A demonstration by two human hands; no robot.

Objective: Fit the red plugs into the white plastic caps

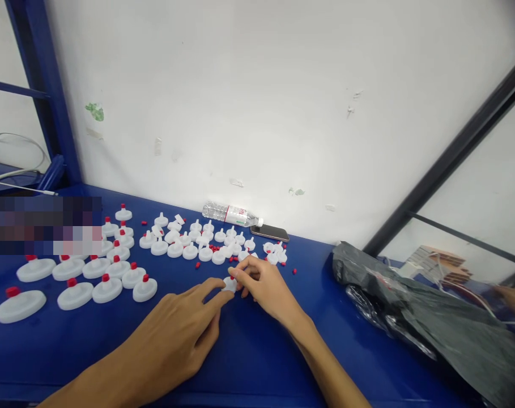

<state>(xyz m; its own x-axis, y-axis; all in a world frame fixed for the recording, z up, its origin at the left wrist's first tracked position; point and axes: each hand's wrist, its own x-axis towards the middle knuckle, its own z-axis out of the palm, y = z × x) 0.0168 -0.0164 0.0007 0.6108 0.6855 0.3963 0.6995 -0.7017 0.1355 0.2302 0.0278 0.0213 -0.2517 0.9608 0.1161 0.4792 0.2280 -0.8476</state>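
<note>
My left hand [176,328] pinches a white nozzle cap [229,285] by its round base, just above the blue table. The fingers of my right hand [265,286] are closed at the top of the same cap, where a small red tip cap [232,277] partly shows between them. Whether the red tip is fully seated, I cannot tell. Beyond my hands lies a cluster of bare white nozzle caps [190,251] with loose red tip caps [215,248] among them. To the left, several white nozzle caps wearing red tips [106,289] stand upright in loose rows.
A clear plastic bottle [235,215] lies on its side by the wall, with a phone [269,232] next to it. Dark grey plastic bags [410,306] cover the table's right side. Blue frame posts [55,85] rise at left. A blurred patch hides part of the left side.
</note>
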